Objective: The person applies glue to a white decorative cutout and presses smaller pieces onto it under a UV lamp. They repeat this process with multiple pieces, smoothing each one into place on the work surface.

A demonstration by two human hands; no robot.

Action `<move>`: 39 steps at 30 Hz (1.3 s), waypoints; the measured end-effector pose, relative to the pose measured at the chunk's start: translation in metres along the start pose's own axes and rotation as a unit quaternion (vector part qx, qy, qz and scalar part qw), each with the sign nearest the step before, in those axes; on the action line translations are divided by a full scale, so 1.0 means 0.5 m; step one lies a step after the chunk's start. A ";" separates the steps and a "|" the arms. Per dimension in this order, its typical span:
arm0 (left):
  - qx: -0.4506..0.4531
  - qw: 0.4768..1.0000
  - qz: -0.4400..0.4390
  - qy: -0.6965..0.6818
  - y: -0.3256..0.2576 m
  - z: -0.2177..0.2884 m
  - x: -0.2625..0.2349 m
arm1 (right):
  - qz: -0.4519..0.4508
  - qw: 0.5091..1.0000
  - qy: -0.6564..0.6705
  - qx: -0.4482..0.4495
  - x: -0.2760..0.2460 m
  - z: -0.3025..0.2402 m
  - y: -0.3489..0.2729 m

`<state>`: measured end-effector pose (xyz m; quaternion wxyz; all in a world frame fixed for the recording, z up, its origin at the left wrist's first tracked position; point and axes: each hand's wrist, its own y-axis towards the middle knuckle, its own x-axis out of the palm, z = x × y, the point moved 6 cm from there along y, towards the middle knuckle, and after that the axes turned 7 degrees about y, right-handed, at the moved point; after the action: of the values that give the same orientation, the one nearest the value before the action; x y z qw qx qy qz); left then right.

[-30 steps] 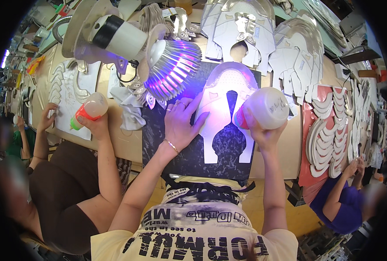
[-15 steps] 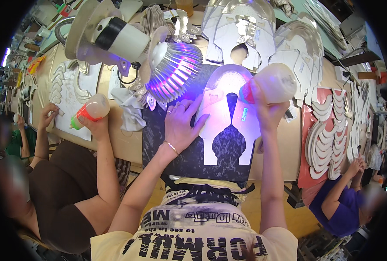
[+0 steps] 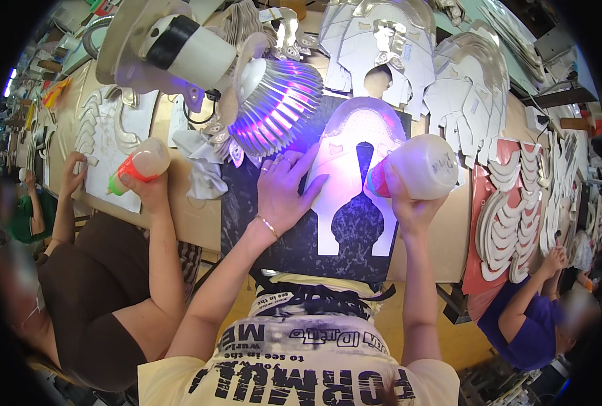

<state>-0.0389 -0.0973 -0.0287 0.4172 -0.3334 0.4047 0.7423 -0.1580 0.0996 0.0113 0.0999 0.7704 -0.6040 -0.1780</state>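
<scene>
A flat, pale shoe upper piece (image 3: 327, 216) with a keyhole-shaped opening lies on a dark marbled board (image 3: 281, 256). My left hand (image 3: 286, 189) rests at its left edge, fingers stretched out and thumb apart, holding nothing. In my right hand (image 3: 415, 211) is a translucent squeeze bottle (image 3: 428, 168) with a red-pink collar, tilted with its tip toward the piece's right side. The tip itself is hidden behind my fingers. Purple-white light from a finned lamp (image 3: 277, 105) falls on the piece and my left hand.
Stacks of similar upper pieces (image 3: 467, 95) lie at the back right. Curved white strips cover a red board (image 3: 480, 237) on the right. A crumpled white cloth (image 3: 203, 172) sits left of the board. At left, a co-worker holds another squeeze bottle (image 3: 142, 166); another person sits at right.
My right hand and the squeeze bottle have come nearer to me, down along the piece's right side. My left hand stays at the left edge. The view has shifted slightly.
</scene>
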 end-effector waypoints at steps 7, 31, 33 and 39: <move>-0.002 1.000 -0.009 0.000 0.001 0.001 -0.001 | -0.029 0.999 -0.006 -0.012 -0.010 0.004 0.006; -0.006 1.000 -0.008 0.000 0.002 0.000 -0.001 | 0.042 0.999 -0.032 0.001 0.025 0.024 0.100; -0.007 1.000 -0.011 -0.001 0.002 0.000 -0.001 | 0.035 0.998 -0.040 -0.022 0.041 0.021 0.108; -0.006 1.000 -0.012 -0.006 0.002 0.000 -0.001 | 0.031 0.999 -0.004 -0.017 0.076 0.038 0.111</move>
<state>-0.0397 -0.0978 -0.0278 0.4267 -0.3363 0.3932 0.7417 -0.2072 0.0502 0.0085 0.1162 0.7485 -0.6252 -0.1880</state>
